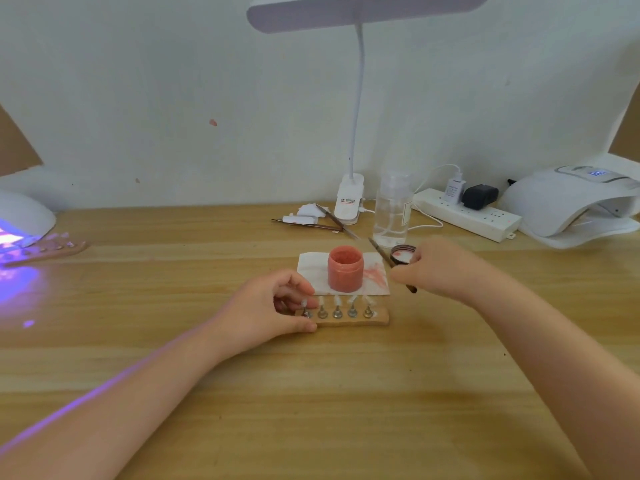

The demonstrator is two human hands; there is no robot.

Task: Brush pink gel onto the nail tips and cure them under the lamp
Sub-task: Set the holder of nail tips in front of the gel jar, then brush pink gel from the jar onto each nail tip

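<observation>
Purple light spills from the curing lamp (24, 220) at the far left edge of the wooden tabletop (173, 358), where a second wooden holder (45, 251) with nail tips lies half under its dome. Near the middle, the left hand (270, 313) grips the left end of a wooden strip (346, 318), fingers curled over its far edge and thumb on the near edge. The strip's long axis runs left to right, and five clear nail tips (337, 301) stand upright on metal pegs along it. Just behind it an open pink gel jar (345, 268) sits on a stained white tissue (375, 277). To the right, the right hand (440, 268) pinches a brush (391, 263), its handle slanting from far left to near right; the blurred far end is hard to read. A jar lid (403, 254) lies beside that hand. Farther back stand a clip desk lamp (349, 199), a clear pump bottle (393, 209), a power strip (467, 214) and another white nail lamp (571, 202) against the pale wall (173, 98).
</observation>
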